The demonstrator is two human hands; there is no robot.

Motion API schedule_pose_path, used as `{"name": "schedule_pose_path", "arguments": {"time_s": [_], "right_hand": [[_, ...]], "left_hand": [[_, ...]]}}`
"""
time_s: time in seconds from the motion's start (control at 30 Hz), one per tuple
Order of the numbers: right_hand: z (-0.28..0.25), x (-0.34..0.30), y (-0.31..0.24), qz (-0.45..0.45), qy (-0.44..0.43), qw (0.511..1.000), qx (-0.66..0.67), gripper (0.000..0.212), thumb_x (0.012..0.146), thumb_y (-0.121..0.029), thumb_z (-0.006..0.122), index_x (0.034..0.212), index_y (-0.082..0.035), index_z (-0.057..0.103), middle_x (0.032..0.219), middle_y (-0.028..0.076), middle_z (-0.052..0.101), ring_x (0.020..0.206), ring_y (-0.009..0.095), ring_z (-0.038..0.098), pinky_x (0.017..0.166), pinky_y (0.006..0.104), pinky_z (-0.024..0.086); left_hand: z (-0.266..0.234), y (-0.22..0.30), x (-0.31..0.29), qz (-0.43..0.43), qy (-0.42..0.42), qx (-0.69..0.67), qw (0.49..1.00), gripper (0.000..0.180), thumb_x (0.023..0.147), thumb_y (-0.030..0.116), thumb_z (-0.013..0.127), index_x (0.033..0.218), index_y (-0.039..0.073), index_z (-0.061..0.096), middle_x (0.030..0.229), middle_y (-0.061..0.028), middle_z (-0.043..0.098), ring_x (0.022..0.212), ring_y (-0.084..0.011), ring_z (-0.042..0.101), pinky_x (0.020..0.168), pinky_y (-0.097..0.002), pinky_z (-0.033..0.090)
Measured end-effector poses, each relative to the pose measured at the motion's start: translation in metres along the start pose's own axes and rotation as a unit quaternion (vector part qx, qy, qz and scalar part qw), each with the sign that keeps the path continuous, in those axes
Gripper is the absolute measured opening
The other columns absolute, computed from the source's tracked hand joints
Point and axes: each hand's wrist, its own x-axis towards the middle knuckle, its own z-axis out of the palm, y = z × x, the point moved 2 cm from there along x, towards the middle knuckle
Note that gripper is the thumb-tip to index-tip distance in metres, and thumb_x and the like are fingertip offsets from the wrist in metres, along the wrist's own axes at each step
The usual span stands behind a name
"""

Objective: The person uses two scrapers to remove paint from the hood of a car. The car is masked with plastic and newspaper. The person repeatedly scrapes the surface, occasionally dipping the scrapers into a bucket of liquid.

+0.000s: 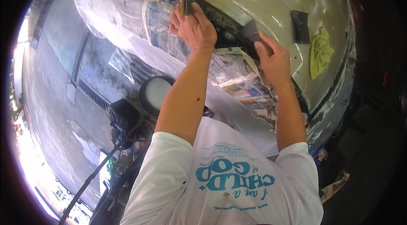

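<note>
My left hand (193,26) is closed around a thin, flat, dark piece (187,0) with a yellowish-brown edge, held upright; I cannot make out its exact kind. My right hand (274,57) pinches a grey piece of sandpaper (249,31) between thumb and fingers. It lies at the dark channel (227,36) along the edge of a glossy beige car panel (271,4). Newspaper (243,89) and masking tape cover the part below that channel, under both hands. My right palm and some fingertips are hidden.
On the panel to the right lie a dark square sheet (300,26) and a crumpled yellow-green cloth (321,53). Translucent plastic sheeting (123,30) drapes the car's side. Down at the left are a round basin (154,94) with whitish contents, a black bag (122,115) and a floor grate (92,94).
</note>
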Motion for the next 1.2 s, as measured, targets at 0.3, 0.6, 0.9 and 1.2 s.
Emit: {"name": "schedule_pose_path", "arguments": {"time_s": [0.3,0.6,0.9,1.2], "right_hand": [[-0.07,-0.045,0.039,0.094,-0.005,0.995,-0.041,0.04,0.101,-0.025,0.076,0.132,-0.001,0.073,0.099,0.017,0.079,0.086,0.018,0.073,0.083,0.0321,0.056],[-0.035,-0.01,0.013,-0.002,-0.064,0.995,-0.07,0.038,0.099,-0.028,0.074,0.125,0.001,0.075,0.101,0.026,0.077,0.089,0.037,0.077,0.084,0.0431,0.058],[-0.016,-0.002,0.005,-0.06,-0.036,0.997,0.022,0.041,0.099,-0.029,0.076,0.13,-0.001,0.074,0.11,0.021,0.079,0.09,0.032,0.077,0.084,0.0377,0.059],[-0.1,-0.085,0.062,0.126,0.031,0.992,-0.001,0.041,0.1,-0.021,0.076,0.136,-0.002,0.07,0.093,0.011,0.076,0.08,0.019,0.07,0.077,0.0329,0.056]], "left_hand": [[-0.003,-0.002,0.002,-0.018,-0.009,0.014,1.0,0.054,0.117,0.042,0.04,0.162,0.014,0.049,0.139,-0.0057,0.063,0.137,-0.0275,0.047,0.116,-0.0526,0.023],[-0.007,0.005,0.001,-0.023,0.0,-0.002,1.0,0.059,0.117,0.051,0.032,0.147,0.008,0.06,0.136,-0.0087,0.065,0.137,-0.0301,0.046,0.117,-0.0538,0.022],[-0.005,0.012,0.001,-0.017,0.004,0.001,1.0,0.061,0.118,0.05,0.03,0.146,0.005,0.06,0.136,-0.0105,0.066,0.135,-0.0317,0.047,0.117,-0.0545,0.023],[-0.006,0.008,0.001,-0.016,0.006,-0.001,1.0,0.061,0.117,0.05,0.031,0.146,0.005,0.059,0.136,-0.0114,0.065,0.131,-0.0314,0.048,0.115,-0.0529,0.024]]}}
